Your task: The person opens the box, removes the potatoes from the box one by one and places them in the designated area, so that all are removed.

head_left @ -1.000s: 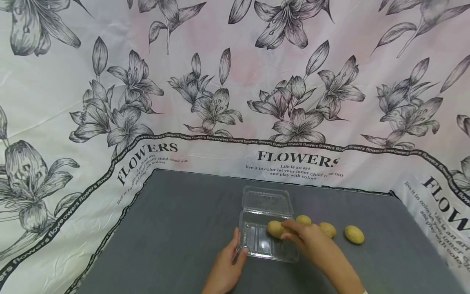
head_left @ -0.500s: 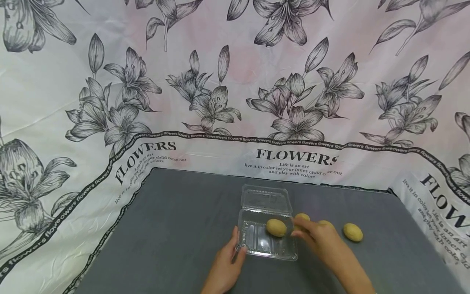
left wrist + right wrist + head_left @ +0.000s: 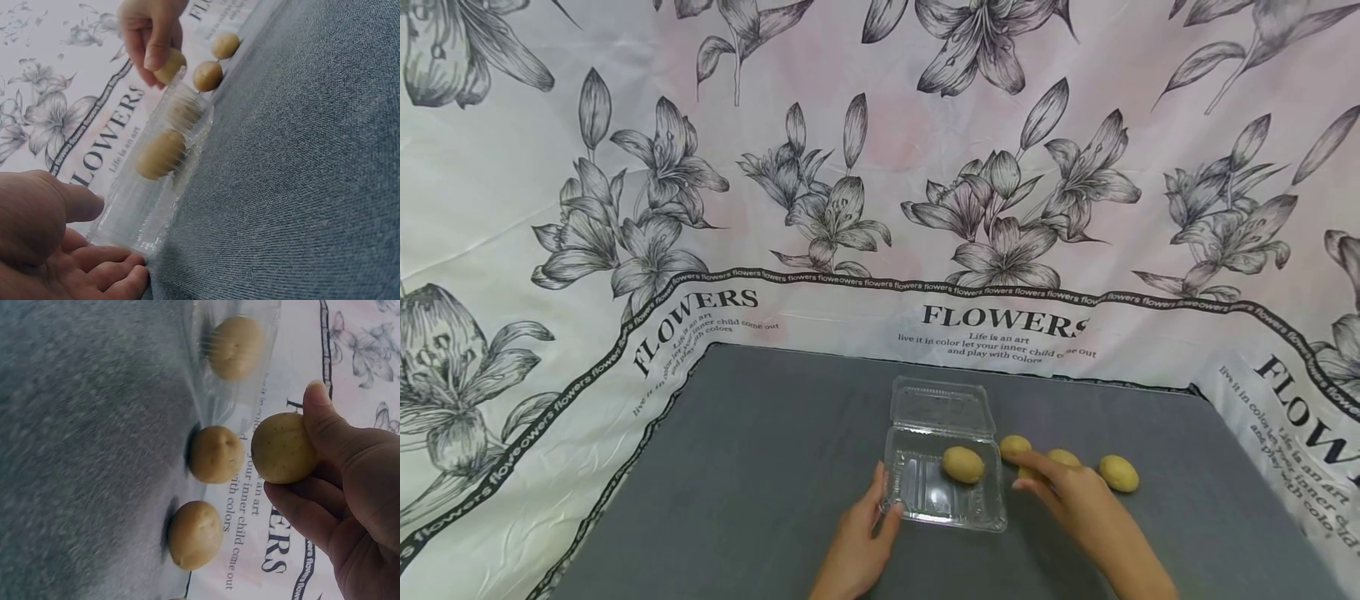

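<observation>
A clear plastic clamshell container (image 3: pixel 917 500) lies with its lid (image 3: pixel 942 407) raised at the back. One potato (image 3: pixel 962 465) rests inside it, toward the right. At the container's near left corner, my left hand (image 3: pixel 857 533) holds the edge between thumb and fingers. Just right of the container, my right hand (image 3: pixel 1067 496) pinches a second potato (image 3: pixel 284 448) between thumb and fingertips, as the right wrist view shows. In the head view that potato is mostly hidden behind the fingers. In the left wrist view, the right hand (image 3: pixel 153 37) appears beyond the container's far end.
Three more potatoes lie on the grey tabletop (image 3: pixel 775 467) at the right: one beside the container (image 3: pixel 1015 446), one behind the right hand (image 3: pixel 1063 457), one farther right (image 3: pixel 1118 473). A flower-printed cloth (image 3: pixel 820 317) surrounds the table's back and sides.
The right hand let go of a potato inside the container, moved right and took hold of another one. The left hand has stayed at the container's corner.
</observation>
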A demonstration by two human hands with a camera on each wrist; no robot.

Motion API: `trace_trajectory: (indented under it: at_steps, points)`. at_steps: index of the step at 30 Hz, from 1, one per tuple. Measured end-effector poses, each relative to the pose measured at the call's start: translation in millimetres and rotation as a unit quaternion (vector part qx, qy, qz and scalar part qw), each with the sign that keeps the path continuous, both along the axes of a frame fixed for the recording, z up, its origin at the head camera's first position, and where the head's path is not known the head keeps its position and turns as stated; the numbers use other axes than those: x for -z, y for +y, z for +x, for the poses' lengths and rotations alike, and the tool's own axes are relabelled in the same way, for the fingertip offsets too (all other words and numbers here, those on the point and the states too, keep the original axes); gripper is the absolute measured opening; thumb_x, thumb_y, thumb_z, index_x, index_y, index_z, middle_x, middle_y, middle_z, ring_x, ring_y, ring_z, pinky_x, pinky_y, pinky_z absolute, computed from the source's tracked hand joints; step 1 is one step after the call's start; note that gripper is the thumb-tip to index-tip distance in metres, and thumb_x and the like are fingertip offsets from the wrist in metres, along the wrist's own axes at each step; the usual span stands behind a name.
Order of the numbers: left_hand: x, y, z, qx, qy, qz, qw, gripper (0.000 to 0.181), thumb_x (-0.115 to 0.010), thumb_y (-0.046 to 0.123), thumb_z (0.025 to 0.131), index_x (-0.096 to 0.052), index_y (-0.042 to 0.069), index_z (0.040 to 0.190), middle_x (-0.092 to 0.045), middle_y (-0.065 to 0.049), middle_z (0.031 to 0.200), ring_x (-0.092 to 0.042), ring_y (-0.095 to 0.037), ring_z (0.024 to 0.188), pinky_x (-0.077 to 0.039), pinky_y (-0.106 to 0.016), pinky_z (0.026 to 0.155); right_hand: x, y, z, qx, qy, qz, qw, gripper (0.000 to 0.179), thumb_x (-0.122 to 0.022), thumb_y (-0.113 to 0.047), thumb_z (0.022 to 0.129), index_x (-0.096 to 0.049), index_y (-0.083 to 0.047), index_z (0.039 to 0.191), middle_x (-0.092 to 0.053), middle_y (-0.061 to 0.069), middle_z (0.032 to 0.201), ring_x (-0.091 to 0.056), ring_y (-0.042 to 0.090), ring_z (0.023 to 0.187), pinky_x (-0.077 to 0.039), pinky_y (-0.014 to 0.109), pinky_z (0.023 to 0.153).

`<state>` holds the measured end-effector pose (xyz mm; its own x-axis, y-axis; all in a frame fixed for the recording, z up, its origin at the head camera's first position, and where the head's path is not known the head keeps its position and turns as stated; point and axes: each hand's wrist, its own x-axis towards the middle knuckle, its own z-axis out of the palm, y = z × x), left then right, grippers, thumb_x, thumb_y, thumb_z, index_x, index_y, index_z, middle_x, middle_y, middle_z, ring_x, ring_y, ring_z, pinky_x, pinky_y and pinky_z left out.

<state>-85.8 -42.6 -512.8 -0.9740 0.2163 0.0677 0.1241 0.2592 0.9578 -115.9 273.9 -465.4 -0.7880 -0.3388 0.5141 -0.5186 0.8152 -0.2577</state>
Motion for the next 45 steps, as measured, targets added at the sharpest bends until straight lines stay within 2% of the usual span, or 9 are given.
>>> trace_trajectory:
  at_steps: [7,12,15,25,31,45]
  points:
    - [0.2,0.0,0.4,0.003,0.0,0.001,1.0,0.073,-0.057,0.028,0.112,-0.021,-0.009,0.163,-0.035,-0.029,0.163,-0.035,-0.041,0.153,-0.038,-0.053,0.119,9.6,7.4,1.0,-0.001,0.005,-0.001,1.0,0.035,-0.092,-0.015,0.076,-0.08,-0.015,0.109,-0.076,-0.007,0.094,-0.073,0.007,0.078,-0.062,0.028,0.062]
    - [0.3,-0.6,0.5,0.005,-0.005,0.005,1.0,0.073,-0.057,0.027,0.111,-0.02,-0.009,0.164,-0.035,-0.03,0.164,-0.034,-0.041,0.153,-0.037,-0.054,0.119,14.3,9.1,1.4,-0.018,0.0,-0.006,0.9998,0.034,-0.091,-0.011,0.076,-0.079,-0.012,0.108,-0.072,-0.01,0.087,-0.058,-0.009,0.066,-0.053,0.019,0.053]
    - [0.8,-0.6,0.3,0.003,-0.004,0.001,1.0,0.073,-0.057,0.027,0.111,-0.02,-0.009,0.163,-0.036,-0.03,0.163,-0.035,-0.041,0.153,-0.038,-0.054,0.119,16.7,9.6,1.3,-0.02,0.002,-0.006,0.9998,0.034,-0.091,-0.01,0.075,-0.079,-0.012,0.106,-0.071,-0.012,0.085,-0.051,-0.012,0.064,-0.05,0.018,0.05]
    - [-0.9,0.8,-0.4,-0.002,0.004,-0.006,1.0,0.073,-0.058,0.027,0.111,-0.022,-0.01,0.163,-0.038,-0.029,0.162,-0.037,-0.04,0.152,-0.039,-0.052,0.119,19.1,12.5,1.0,0.008,-0.034,0.01,0.9994,0.03,-0.091,-0.017,0.078,-0.08,-0.012,0.106,-0.07,-0.011,0.085,-0.053,-0.009,0.066,-0.053,0.023,0.053]
    - [0.5,0.6,0.2,-0.001,0.001,-0.004,1.0,0.072,-0.058,0.025,0.111,-0.022,-0.01,0.162,-0.036,-0.029,0.163,-0.036,-0.04,0.152,-0.039,-0.053,0.118,22.3,13.2,1.1,0.005,-0.052,0.01,0.9986,0.029,-0.091,-0.018,0.08,-0.08,-0.012,0.106,-0.068,-0.012,0.084,-0.052,-0.01,0.065,-0.053,0.022,0.053]
    - [1.0,1.0,0.7,-0.007,0.0,-0.007,1.0,0.073,-0.058,0.027,0.111,-0.023,-0.009,0.163,-0.038,-0.028,0.163,-0.037,-0.039,0.152,-0.04,-0.053,0.118,28.5,13.5,-3.4,0.001,-0.028,0.02,0.9994,0.029,-0.092,-0.018,0.078,-0.079,-0.014,0.104,-0.073,-0.009,0.084,-0.055,-0.007,0.065,-0.054,0.024,0.054]
